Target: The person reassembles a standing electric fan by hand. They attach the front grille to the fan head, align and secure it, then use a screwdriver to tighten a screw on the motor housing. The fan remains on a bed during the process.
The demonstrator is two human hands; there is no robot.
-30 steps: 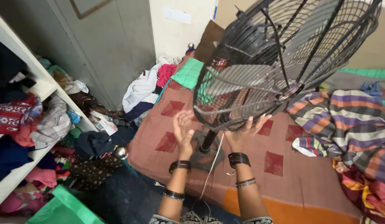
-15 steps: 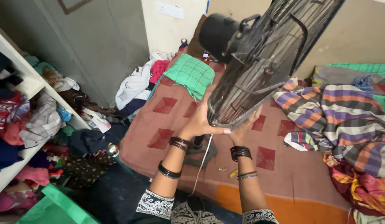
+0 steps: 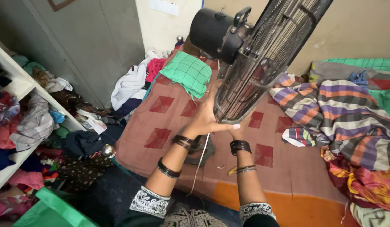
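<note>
We look down on a brown bedspread (image 3: 169, 126) with red squares, a striped blanket (image 3: 350, 117) heaped at the right and a green checked cloth (image 3: 188, 73) near the wall. White shelves (image 3: 22, 88) at the left are stuffed with crumpled clothes. Our left hand (image 3: 207, 120) wraps the lower rim of a black fan cage (image 3: 262, 63) — tilted above the bed, motor (image 3: 216, 33) leftward — while our right hand (image 3: 236, 132) sits under the rim, its grip hidden.

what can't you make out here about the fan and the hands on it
Head view:
- Fan cage: top and right part cut off by the frame's upper edge.
- Right hand: fingers hidden behind the cage's lower rim.
- Fan base: mostly hidden by the left hand and wrist.
</note>
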